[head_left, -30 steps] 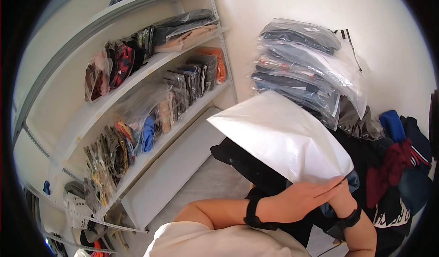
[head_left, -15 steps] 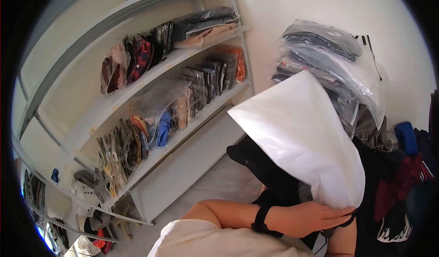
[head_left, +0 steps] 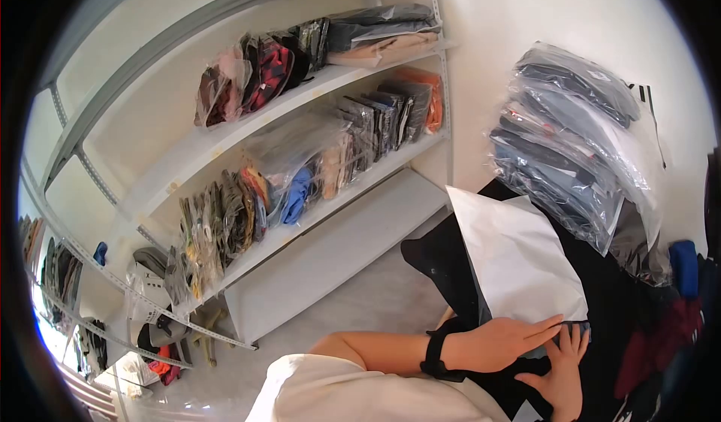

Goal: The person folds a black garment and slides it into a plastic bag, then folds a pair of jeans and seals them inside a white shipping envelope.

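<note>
A white plastic mailing bag (head_left: 522, 260) lies on a black surface (head_left: 443, 260), its wide end pointing away from me. At its near edge a strip of dark bluish material (head_left: 582, 331) shows. My left hand (head_left: 492, 344), with a black band on the wrist, reaches in from the left and rests with fingers stretched along that edge. My right hand (head_left: 563, 377) comes from below, fingers spread and their tips at the same edge beside the left fingertips. What lies inside the bag is hidden.
Behind the bag rises a stack of clothes in clear plastic (head_left: 559, 144). Grey metal shelving (head_left: 330, 226) with bagged garments runs along the left. Dark red clothing (head_left: 661, 347) and a blue item (head_left: 683, 268) are piled at the right.
The white bag has come down from a raised, tilted position and now lies flatter. My right hand, mostly hidden before, has come into view with spread fingers. The view has shifted.
</note>
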Available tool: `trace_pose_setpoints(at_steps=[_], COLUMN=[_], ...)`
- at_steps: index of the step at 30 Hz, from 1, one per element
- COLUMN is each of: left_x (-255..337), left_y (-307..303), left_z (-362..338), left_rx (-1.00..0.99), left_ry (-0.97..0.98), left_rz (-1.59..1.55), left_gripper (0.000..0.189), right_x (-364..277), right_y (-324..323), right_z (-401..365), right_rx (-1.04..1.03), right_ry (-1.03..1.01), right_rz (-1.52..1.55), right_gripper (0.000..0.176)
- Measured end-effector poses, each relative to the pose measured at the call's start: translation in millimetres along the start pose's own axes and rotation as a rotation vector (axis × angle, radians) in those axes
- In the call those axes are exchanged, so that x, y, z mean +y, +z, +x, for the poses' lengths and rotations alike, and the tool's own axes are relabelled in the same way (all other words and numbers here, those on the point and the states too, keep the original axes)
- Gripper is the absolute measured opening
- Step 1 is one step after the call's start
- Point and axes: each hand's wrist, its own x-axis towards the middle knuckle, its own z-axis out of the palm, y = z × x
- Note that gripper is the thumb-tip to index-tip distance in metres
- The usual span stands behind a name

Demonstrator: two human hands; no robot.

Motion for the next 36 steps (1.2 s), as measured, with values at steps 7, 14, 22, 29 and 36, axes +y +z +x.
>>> trace_pose_setpoints(at_steps=[7, 14, 22, 29, 36], left_x=[-2, 21, 16, 7, -10], left_y=[28, 3, -4, -19, -7], left_z=[6, 21, -1, -20, -18], left_rx=[-0.073, -0.077, -0.237, -0.168, -0.050], left_ry=[0.166, 0.160, -0.026, 0.049, 0.116], left_rz=[0.120, 0.152, -0.041, 0.203, 0.359], left_gripper=[0.060, 0.062, 0.073, 0.066, 0.044], right_x=[38, 71, 41, 75, 86], right_y=[72, 130, 89, 84, 68], right_z=[3, 23, 52, 26, 51], right_rx=[0.362, 0.384, 0.477, 0.820, 0.696], right_ry=[0.079, 0.449, -0.050, 0.234, 0.269], right_rz=[0.055, 0.328, 0.711, 0.664, 0.670], right_gripper=[0.049, 0.048, 0.045, 0.046, 0.048])
